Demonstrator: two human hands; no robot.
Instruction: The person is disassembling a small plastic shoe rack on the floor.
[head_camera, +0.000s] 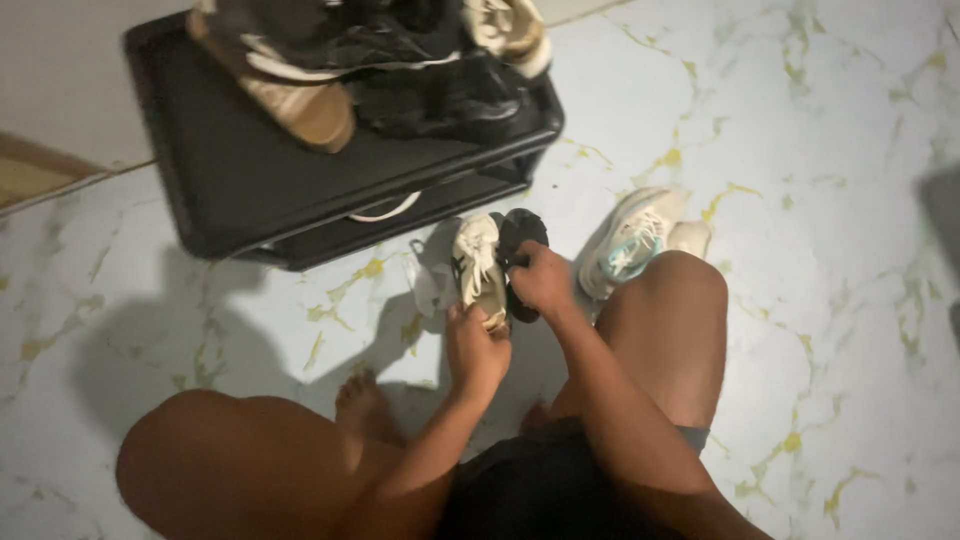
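Observation:
I crouch over a marble-patterned floor. My left hand (476, 350) grips the heel end of a cream sneaker (478, 265) held upright in front of me. My right hand (541, 278) holds a dark object (520, 235), perhaps a cloth or insole, pressed against the sneaker's right side. Another pale shoe (430, 275) sits just left of the held sneaker, partly hidden behind it.
A black low shoe rack (230, 170) stands ahead with several shoes on top, among them a tan one (300, 105) and black ones (440, 95). A white sneaker with teal laces (632, 240) lies by my right knee (680, 290). My left knee (210, 460) is at lower left.

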